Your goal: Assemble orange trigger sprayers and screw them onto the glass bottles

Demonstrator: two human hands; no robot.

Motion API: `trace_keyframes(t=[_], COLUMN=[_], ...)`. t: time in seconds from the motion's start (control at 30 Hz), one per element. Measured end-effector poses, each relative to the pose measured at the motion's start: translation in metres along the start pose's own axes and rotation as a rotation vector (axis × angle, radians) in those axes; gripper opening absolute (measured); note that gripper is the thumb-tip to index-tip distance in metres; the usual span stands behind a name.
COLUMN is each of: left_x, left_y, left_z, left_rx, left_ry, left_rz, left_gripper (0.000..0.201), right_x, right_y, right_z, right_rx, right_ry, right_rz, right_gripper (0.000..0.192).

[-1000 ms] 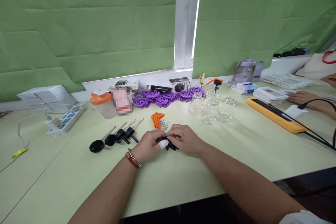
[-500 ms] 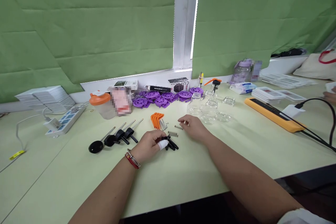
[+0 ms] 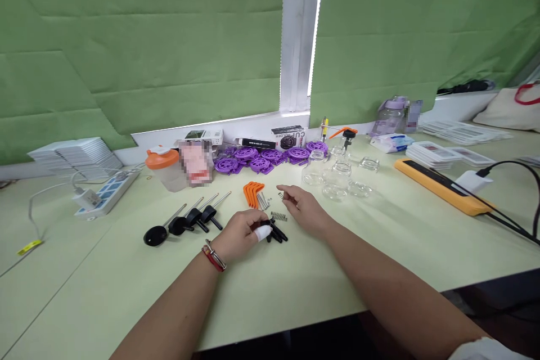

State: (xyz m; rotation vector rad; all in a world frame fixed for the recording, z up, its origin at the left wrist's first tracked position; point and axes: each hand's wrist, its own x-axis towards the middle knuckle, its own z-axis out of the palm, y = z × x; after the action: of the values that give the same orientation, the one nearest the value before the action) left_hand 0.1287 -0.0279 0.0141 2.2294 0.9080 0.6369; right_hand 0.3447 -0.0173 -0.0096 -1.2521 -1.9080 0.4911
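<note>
My left hand (image 3: 242,233), its thumb wrapped in a white bandage, is closed on a small black plastic part (image 3: 265,223). Several black tube-like pieces (image 3: 279,232) lie against its fingertips. To the right, my right hand (image 3: 307,211) has its thumb and fingers around one end of a coil spring (image 3: 280,196), and most of that spring is hidden. Between the hands more springs (image 3: 278,216) rest on the table. Orange levers (image 3: 252,195) and metal pins (image 3: 263,201) lie just beyond. Black round caps with metal rods (image 3: 193,217) form a row on the left.
Clear glass jars (image 3: 341,173) stand at the back right, beside purple wheel-shaped parts (image 3: 259,165). An orange-lidded shaker (image 3: 163,169) and a white power strip (image 3: 107,194) are at left. A yellow-orange power strip (image 3: 439,187) with cables lies at right.
My right hand has moved slightly left and away from me, its fingers coming over the single spring, which has shifted the same way. My left hand stays in place.
</note>
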Motion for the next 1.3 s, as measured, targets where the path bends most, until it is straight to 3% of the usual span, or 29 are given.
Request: trace_keyframes(t=[0.1, 0.23, 0.83, 1.07, 1.3], left_x=[0.0, 0.0, 0.001, 0.0, 0.001], left_y=[-0.002, -0.003, -0.002, -0.004, -0.005], left_z=[0.0, 0.001, 0.003, 0.002, -0.003], left_rx=[0.015, 0.039, 0.045, 0.064, 0.123], left_ry=[-0.002, 0.001, -0.016, -0.019, -0.027], left_rz=[0.011, 0.03, 0.039, 0.029, 0.034], left_gripper=[0.018, 0.018, 0.015, 0.016, 0.018], right_x=[-0.007, -0.013, -0.016, -0.015, -0.015], right_y=[-0.017, -0.033, -0.04, -0.034, -0.035], right_z=[0.008, 0.016, 0.011, 0.01, 0.006], right_rx=[0.258, 0.411, 0.318, 0.238, 0.222], right_ry=[0.065, 0.03, -0.07, -0.152, -0.213], right_rz=[-0.147, -0.159, -0.142, -0.292, -0.257], right_gripper=[0.031, 0.028, 0.022, 0.014, 0.017])
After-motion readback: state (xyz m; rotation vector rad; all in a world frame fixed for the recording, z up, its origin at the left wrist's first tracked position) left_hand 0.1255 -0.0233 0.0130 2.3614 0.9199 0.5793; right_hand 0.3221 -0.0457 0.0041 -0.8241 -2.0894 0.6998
